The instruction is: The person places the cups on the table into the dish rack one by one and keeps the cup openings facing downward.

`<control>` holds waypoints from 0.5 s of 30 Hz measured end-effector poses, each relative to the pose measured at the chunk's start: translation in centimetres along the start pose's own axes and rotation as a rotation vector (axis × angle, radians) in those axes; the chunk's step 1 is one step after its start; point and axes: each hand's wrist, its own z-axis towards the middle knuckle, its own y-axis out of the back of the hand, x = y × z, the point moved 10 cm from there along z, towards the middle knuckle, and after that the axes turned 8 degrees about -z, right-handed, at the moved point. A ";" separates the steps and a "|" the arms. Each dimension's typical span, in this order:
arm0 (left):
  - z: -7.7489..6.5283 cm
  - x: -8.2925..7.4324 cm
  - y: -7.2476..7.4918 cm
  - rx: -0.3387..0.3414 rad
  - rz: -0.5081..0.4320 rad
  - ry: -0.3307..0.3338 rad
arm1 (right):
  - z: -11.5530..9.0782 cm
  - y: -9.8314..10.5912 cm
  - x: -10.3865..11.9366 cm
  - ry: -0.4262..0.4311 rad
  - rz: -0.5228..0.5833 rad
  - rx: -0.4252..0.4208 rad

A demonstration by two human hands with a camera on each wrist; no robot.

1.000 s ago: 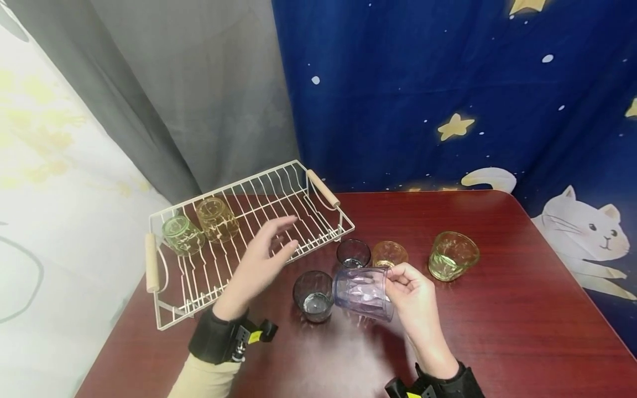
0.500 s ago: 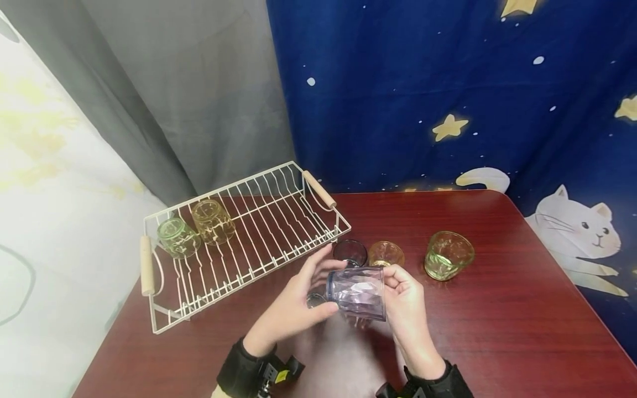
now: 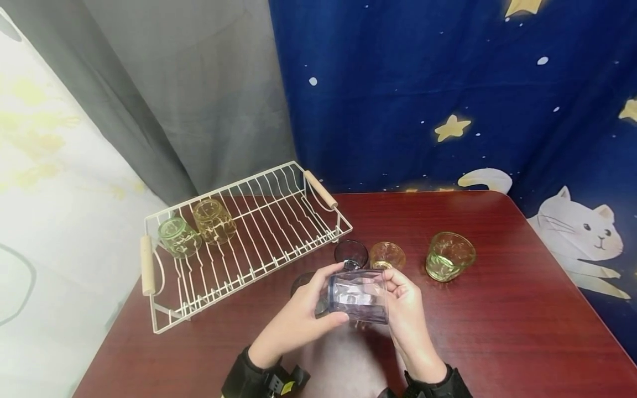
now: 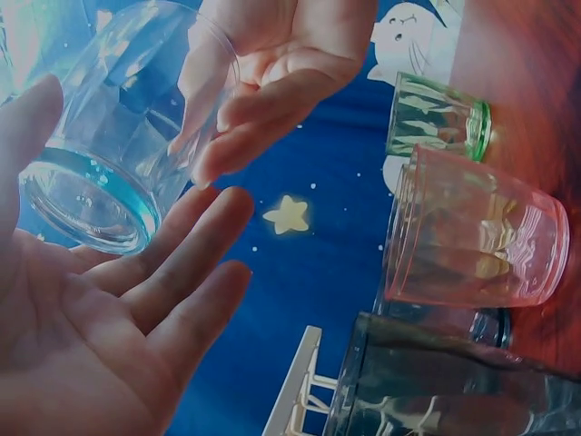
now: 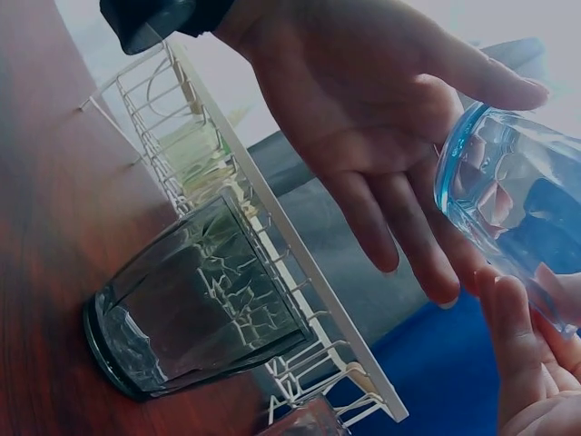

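Note:
A clear, purple-tinted drinking glass (image 3: 358, 296) lies sideways in the air between my two hands, its mouth to the right. My right hand (image 3: 410, 320) pinches its rim. Around the base end is my left hand (image 3: 298, 315), thumb below and index finger above, the other fingers (image 4: 209, 250) spread nearly straight. Partly covered by the left hand, a dark grey glass (image 5: 191, 309) stands upright on the table. Just beyond the held glass are a dark-tinted glass (image 3: 350, 251) and an amber glass (image 3: 388, 254). A green glass (image 3: 449, 257) stands farther right.
At the left stands a white wire dish rack (image 3: 271, 260) with wooden handles. Upside down at its left end are a green glass (image 3: 179, 237) and an amber glass (image 3: 214, 221). The reddish-brown table (image 3: 517, 326) ends against a blue starry curtain (image 3: 398, 99).
My left hand has come right and down from beside the rack to the base of the purple-tinted glass. My right hand still pinches the rim, and the glass lies more level.

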 end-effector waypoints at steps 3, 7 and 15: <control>0.0 -0.1 0.1 -0.018 -0.041 -0.001 | 0.1 -0.1 -0.2 -0.005 -0.009 0.019; -0.1 -0.3 0.4 -0.053 -0.083 -0.008 | 0.3 -0.3 -0.1 0.012 -0.028 0.070; -0.3 -0.2 1.1 -0.118 -0.141 -0.011 | 0.1 -0.8 0.3 0.047 -0.083 0.161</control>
